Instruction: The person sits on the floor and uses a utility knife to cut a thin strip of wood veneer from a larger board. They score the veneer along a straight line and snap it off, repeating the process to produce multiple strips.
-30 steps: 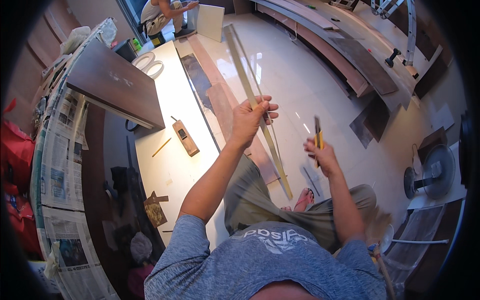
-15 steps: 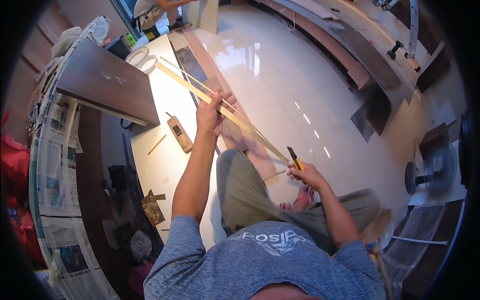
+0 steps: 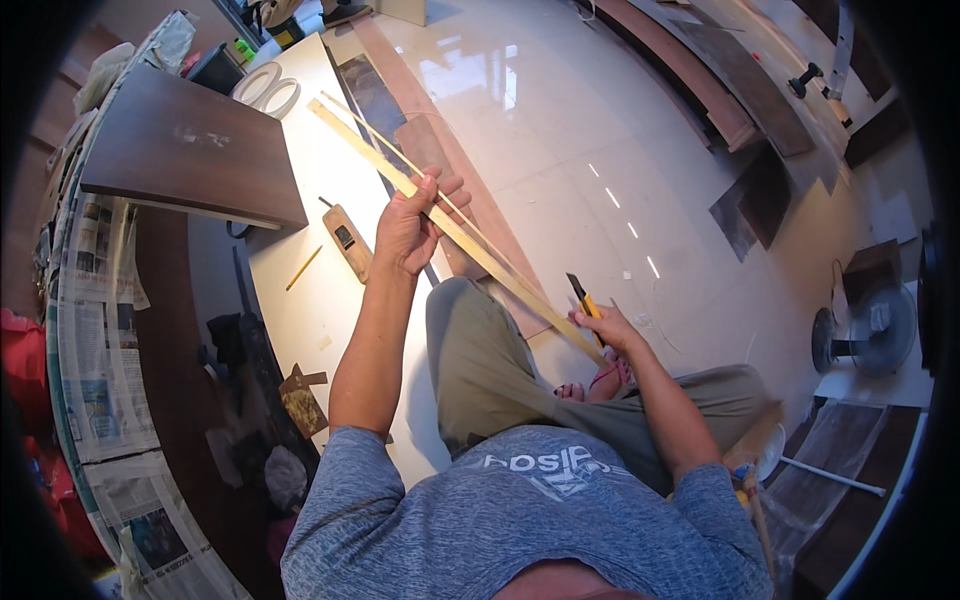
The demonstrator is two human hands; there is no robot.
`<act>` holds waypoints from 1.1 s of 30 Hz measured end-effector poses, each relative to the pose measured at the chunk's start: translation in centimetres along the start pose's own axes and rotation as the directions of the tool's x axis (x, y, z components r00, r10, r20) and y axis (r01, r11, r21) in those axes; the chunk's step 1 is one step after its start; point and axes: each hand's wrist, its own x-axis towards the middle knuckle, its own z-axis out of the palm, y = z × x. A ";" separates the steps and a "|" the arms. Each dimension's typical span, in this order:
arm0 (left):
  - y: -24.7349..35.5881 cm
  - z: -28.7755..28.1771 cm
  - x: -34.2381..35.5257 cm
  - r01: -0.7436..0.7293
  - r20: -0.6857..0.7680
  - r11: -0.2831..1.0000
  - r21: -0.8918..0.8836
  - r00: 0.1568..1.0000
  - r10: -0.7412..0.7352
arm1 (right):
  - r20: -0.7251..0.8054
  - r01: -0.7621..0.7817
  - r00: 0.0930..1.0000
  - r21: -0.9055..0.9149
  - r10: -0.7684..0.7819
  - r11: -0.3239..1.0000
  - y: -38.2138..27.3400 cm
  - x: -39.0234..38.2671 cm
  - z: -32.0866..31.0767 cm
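Left of the strip (image 3: 490,264) lie 1 plane (image 3: 348,245), 2 rolls (image 3: 292,103).

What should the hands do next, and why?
Maybe lower the knife to the wide strip: the right hand holds it by the strip's near end, its blade seemingly clear of the strip, while the left hand grips the strip farther up.

Strip (image 3: 500,272): pale yellow. Knife (image 3: 591,308): yellow w/ blk parts. Pencil (image 3: 303,268): yellow. Plane (image 3: 354,261): lt brn. Surface (image 3: 300,325): off-wht. Panel (image 3: 200,150): dk brn w/ whitish smudges. T-shirt (image 3: 430,520): mottled blue-gry, wht lettering. Trousers (image 3: 480,370): plain olive-gry. Newspaper (image 3: 95,340): pale gry, blk columns of print & dk pic. blocks. Bag (image 3: 20,370): red. Fan (image 3: 882,330): gry. Floor (image 3: 560,210): pale beige-gry w/ wht streaks.
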 end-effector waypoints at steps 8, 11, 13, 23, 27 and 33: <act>1.9 -4.3 2.6 -0.065 -0.101 0.998 0.001 0.993 0.065 | 0.364 -0.347 0.906 0.346 0.217 0.872 -2.5 -3.4 -0.9; 1.8 -5.0 3.4 -0.036 -0.159 0.999 -0.031 0.987 0.030 | 0.321 -0.286 0.932 0.373 0.166 0.883 -2.5 -3.6 -1.8; 1.7 -5.4 4.3 -0.034 -0.191 0.999 -0.037 0.981 0.026 | 0.290 -0.257 0.945 0.369 0.151 0.893 -3.1 -3.9 -1.9; -2.3 -5.9 9.8 0.146 -0.298 0.985 0.094 0.948 -0.112 | 0.222 -0.197 0.966 0.308 0.131 0.931 -3.5 -6.3 -4.3; -4.6 -4.2 12.7 0.182 -0.365 0.978 0.098 0.921 -0.135 | 0.110 -0.162 0.985 0.317 0.134 0.935 -3.6 -6.8 -4.9; -10.8 -4.7 18.4 0.306 -0.438 0.943 0.129 0.871 -0.223 | -0.070 -0.132 0.985 0.292 0.159 0.947 -2.2 -7.0 -4.0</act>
